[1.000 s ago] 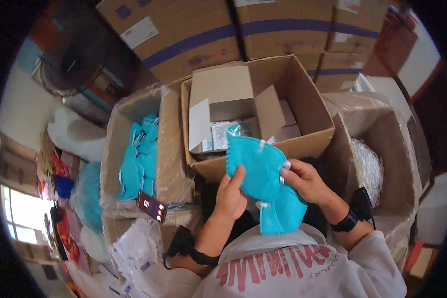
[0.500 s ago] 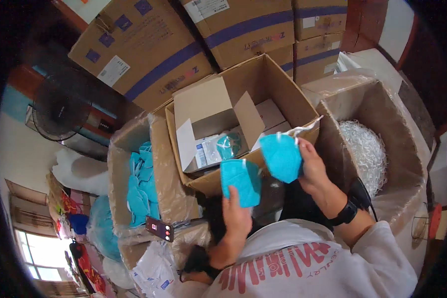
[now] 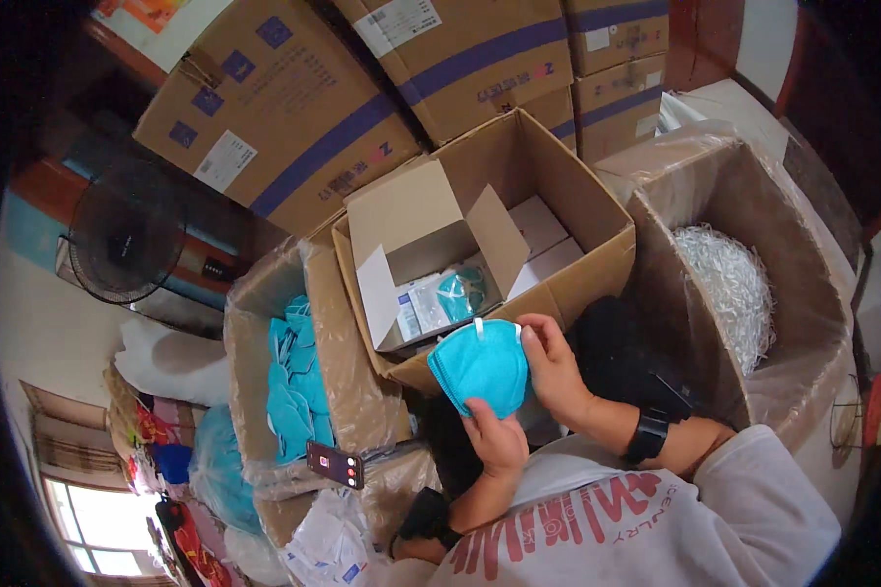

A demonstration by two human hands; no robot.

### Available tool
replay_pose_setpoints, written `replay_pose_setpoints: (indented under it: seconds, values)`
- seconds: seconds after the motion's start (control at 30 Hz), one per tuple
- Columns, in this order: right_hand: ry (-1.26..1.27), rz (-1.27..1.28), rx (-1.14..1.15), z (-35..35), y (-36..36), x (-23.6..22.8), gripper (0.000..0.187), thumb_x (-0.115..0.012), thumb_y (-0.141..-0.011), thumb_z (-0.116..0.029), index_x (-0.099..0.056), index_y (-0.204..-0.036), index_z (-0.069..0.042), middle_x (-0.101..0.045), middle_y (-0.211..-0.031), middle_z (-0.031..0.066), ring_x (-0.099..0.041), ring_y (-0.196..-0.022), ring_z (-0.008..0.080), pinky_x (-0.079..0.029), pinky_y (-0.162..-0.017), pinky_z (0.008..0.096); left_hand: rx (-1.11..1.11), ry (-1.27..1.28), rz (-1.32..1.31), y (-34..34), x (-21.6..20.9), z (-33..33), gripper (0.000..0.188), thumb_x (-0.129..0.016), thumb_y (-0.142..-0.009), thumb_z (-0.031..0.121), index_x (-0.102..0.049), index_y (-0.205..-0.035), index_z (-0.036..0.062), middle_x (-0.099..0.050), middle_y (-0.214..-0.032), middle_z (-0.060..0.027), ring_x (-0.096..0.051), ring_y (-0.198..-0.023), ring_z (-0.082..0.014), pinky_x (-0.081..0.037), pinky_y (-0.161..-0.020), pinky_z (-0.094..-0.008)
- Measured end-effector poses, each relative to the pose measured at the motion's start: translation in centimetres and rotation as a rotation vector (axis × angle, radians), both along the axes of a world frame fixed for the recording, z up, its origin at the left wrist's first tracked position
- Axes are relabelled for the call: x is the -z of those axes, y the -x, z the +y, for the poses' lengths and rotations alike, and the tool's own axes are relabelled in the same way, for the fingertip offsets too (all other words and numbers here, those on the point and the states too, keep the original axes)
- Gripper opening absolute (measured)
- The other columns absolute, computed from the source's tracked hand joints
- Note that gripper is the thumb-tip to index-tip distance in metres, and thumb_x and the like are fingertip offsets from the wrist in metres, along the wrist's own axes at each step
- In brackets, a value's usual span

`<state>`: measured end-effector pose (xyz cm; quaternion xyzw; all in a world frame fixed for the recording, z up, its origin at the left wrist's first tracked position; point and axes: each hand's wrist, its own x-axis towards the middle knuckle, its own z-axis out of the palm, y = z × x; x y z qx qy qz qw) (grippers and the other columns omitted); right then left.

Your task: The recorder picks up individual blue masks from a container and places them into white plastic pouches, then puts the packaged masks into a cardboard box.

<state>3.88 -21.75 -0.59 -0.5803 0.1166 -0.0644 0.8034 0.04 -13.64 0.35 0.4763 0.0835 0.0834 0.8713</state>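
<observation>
Turquoise folded face masks (image 3: 485, 372) lie together in front of me, so closely overlapped that I cannot count them. My left hand (image 3: 496, 440) grips their lower edge, thumb on the front and fingers hidden behind. At the upper right edge, beside a white strap end, my right hand (image 3: 555, 370) pinches the masks between thumb and fingers. Just beyond them stands a small open box (image 3: 401, 210) inside a large carton (image 3: 578, 269); bagged turquoise masks (image 3: 457, 293) lie in the small box.
Left, a plastic-lined carton (image 3: 347, 333) holds loose turquoise masks (image 3: 299, 382). A phone (image 3: 335, 464) and clear bags (image 3: 328, 538) lie nearer me. On the right, a lined carton (image 3: 803, 284) contains white strips (image 3: 724, 284). Stacked cartons (image 3: 294, 108) stand behind; a fan (image 3: 127, 235) is far left.
Half a second ago each hand held a separate mask. The masks have come together, the left hand moving right and the right hand moving left and down.
</observation>
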Motion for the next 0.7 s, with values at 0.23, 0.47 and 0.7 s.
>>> replay_pose_setpoints:
  seconds: [0.23,0.47,0.7]
  values:
    - [0.144,-0.081,-0.066,0.5,0.5,1.2,0.024,-0.043,-0.090,-0.020,-0.045,-0.107,-0.003,-0.051,-0.087,0.0062,-0.047,-0.078,0.0113,-0.041,-0.070,0.0258,-0.040,-0.019,0.050,-0.6,-0.2,0.9,0.037,-0.044,-0.090,0.024,-0.041,-0.118,0.0003,-0.048,-0.115,-0.0107,-0.049,-0.102,-0.0222,-0.040,-0.086,-0.0364]
    - [0.673,-0.438,-0.171,-3.3,-1.0,-1.6,0.033,-0.053,-0.083,-0.021,-0.047,-0.111,-0.003,-0.053,-0.101,0.0132,-0.053,-0.088,0.0252,-0.042,-0.077,0.0339,0.079,-0.376,0.116,-1.3,0.5,5.3,0.028,-0.050,-0.088,0.024,-0.055,-0.101,-0.0011,-0.058,-0.093,-0.0052,-0.053,-0.082,-0.0118,-0.043,-0.074,-0.0265]
    - [0.779,-0.626,-0.596,-2.7,-2.2,-3.9,0.024,-0.048,-0.085,-0.024,-0.053,-0.088,-0.001,-0.054,-0.082,0.0158,-0.050,-0.080,0.0338,-0.038,-0.074,0.0405,0.262,-0.571,0.149,-1.1,-0.5,7.6,0.029,-0.055,-0.084,0.019,-0.054,-0.104,-0.0018,-0.058,-0.091,-0.0053,-0.052,-0.082,-0.0112,-0.043,-0.074,-0.0272]
